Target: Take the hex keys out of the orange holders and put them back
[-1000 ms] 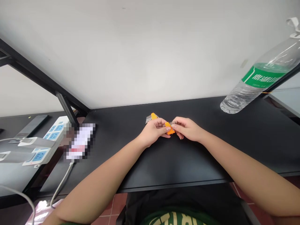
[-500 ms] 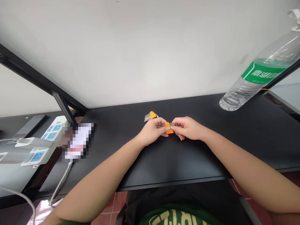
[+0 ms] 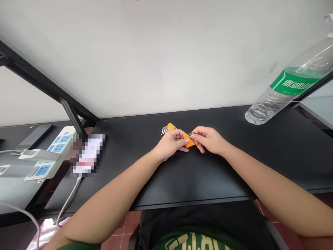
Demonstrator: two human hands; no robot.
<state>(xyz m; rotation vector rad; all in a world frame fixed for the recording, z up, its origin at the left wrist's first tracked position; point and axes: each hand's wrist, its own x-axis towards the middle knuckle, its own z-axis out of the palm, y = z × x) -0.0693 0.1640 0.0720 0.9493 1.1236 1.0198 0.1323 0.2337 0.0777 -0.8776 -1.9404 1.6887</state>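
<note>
My left hand (image 3: 171, 144) is closed around an orange hex key holder (image 3: 189, 140), its thumb resting on the plastic. Thin silver hex keys (image 3: 190, 134) stick out of the holder on the right side. At that end my right hand (image 3: 209, 139) pinches a hex key between thumb and fingertips; the fingers hide part of it. Just behind my left hand, a second orange holder (image 3: 170, 126) with a row of silver keys (image 3: 164, 130) lies on the black desk (image 3: 213, 177).
A large water bottle (image 3: 273, 100) with a green label stands at the right. On the left are a blurred-out phone-like object (image 3: 88, 154) on a white cable, a power strip (image 3: 61, 146) with plugs, and a black metal frame (image 3: 73, 116). A white wall (image 3: 166, 62) rises behind.
The orange holder in my left hand has tilted, its right end now angled upward. My right hand has shifted slightly up and to the right along the keys.
</note>
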